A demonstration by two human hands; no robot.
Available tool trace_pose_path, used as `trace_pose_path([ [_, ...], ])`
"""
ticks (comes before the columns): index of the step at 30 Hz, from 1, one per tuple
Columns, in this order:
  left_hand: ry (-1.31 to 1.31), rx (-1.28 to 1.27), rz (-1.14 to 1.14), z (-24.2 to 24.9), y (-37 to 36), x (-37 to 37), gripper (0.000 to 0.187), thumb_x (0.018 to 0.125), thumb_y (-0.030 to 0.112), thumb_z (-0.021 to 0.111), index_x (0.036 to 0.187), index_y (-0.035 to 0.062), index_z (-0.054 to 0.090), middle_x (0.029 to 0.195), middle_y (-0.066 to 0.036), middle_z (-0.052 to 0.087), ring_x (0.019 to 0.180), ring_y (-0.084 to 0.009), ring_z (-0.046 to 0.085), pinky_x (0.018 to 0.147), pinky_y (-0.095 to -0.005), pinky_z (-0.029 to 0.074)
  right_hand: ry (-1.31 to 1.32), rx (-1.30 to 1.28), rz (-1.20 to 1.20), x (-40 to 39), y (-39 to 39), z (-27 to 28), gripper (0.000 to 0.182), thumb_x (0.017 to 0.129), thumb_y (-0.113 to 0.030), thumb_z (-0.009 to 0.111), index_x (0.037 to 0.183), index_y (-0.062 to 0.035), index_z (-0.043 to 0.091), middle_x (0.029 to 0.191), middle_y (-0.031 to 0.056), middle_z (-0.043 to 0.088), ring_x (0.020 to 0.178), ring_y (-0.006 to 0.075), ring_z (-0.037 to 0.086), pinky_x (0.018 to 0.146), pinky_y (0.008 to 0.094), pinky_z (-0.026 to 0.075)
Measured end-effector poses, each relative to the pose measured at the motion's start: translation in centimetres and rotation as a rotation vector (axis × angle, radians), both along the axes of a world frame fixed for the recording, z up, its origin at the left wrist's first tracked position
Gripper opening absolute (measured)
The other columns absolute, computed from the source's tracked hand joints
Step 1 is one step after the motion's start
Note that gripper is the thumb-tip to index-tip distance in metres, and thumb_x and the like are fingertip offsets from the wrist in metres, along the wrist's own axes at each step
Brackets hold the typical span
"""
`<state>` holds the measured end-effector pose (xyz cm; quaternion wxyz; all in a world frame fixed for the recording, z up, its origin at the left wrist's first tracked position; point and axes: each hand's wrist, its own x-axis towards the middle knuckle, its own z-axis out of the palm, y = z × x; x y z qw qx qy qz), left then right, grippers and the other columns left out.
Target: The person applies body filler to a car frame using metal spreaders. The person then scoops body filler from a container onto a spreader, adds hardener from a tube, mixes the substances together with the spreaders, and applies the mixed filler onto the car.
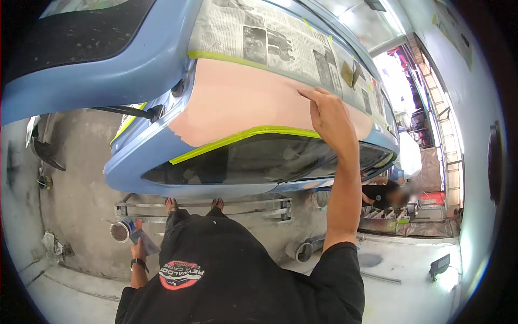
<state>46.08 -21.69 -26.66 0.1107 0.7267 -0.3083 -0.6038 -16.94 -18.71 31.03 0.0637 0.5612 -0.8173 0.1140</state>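
Observation:
My right hand (330, 119) is at the pinkish filler patch (243, 100) on the blue car's upper side. Its index finger is stretched out with the tip at the patch's surface, the other fingers are partly bent, and nothing is in it. Low at the left, my left hand (138, 249) grips a dark grey flat plate (147, 242). A reddish piece shows just above that hand, beside an open tin (121, 232). Green tape (237, 139) runs between the patch and the dark side window (243, 159).
Newspaper (280, 40) covers the roof beyond the patch. The raised tailgate (108, 81) reaches over the left side. A metal bench frame (243, 207) stands by my feet. At the right, another person (379, 195) is near a rack. A lit lamp (440, 265) stands lower right.

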Motion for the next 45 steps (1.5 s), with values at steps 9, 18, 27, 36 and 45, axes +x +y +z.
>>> trace_pose_path([
  [9, 0.073, -0.088, -0.013, 3.1, -1.0, -1.3, 0.039, 0.095, 0.032, 0.063, 0.106, -0.0045, 0.066, 0.088, -0.004, 0.065, 0.074, -0.0146, 0.057, 0.066, -0.0341, 0.047, 0.184, 0.023, -0.113, -0.2, -0.9, -3.3, 0.038, 0.084, 0.003, 0.053, 0.118, -0.0079, 0.067, 0.113, 0.014, 0.067, 0.107, 0.0364, 0.062, 0.106, 0.0608, 0.036],
  [18, 0.017, -0.09, -0.074, 4.2, -1.5, -1.9, 0.04, 0.094, 0.032, 0.064, 0.111, -0.0053, 0.064, 0.093, -0.006, 0.065, 0.078, -0.017, 0.06, 0.07, -0.0342, 0.05, 0.283, -0.075, -0.226, 3.1, 4.0, -9.5, 0.051, 0.074, 0.0, 0.063, 0.122, -0.0178, 0.065, 0.121, 0.0019, 0.062, 0.116, 0.0245, 0.059, 0.112, 0.0732, 0.015],
  [27, -0.054, -0.029, -0.205, 3.3, -4.3, -0.5, 0.041, 0.096, 0.025, 0.062, 0.125, -0.0036, 0.057, 0.105, -0.009, 0.066, 0.087, -0.0206, 0.064, 0.075, -0.036, 0.053, 0.247, -0.081, -0.217, -0.9, 0.2, -5.0, 0.04, 0.08, -0.001, 0.058, 0.117, -0.0155, 0.068, 0.119, 0.0059, 0.065, 0.112, 0.0291, 0.061, 0.109, 0.0668, 0.028],
  [36, 0.024, -0.144, -0.126, 0.1, -3.1, 0.7, 0.047, 0.096, 0.026, 0.062, 0.132, -0.0024, 0.053, 0.113, -0.012, 0.065, 0.095, -0.0243, 0.065, 0.081, -0.0376, 0.054, 0.196, -0.095, -0.191, 2.4, 3.4, -7.1, 0.045, 0.076, 0.004, 0.059, 0.117, -0.0126, 0.068, 0.114, 0.0078, 0.066, 0.106, 0.0323, 0.062, 0.107, 0.0627, 0.032],
  [45, -0.113, 0.025, -0.242, 4.7, -4.1, -1.2, 0.045, 0.096, 0.025, 0.061, 0.131, -0.0022, 0.055, 0.116, -0.012, 0.065, 0.098, -0.0252, 0.066, 0.082, -0.0393, 0.054, 0.13, -0.159, -0.112, 1.1, -0.5, -5.8, 0.041, 0.074, 0.003, 0.063, 0.113, -0.0116, 0.068, 0.111, 0.0093, 0.066, 0.106, 0.0333, 0.061, 0.088, 0.0454, 0.05],
])
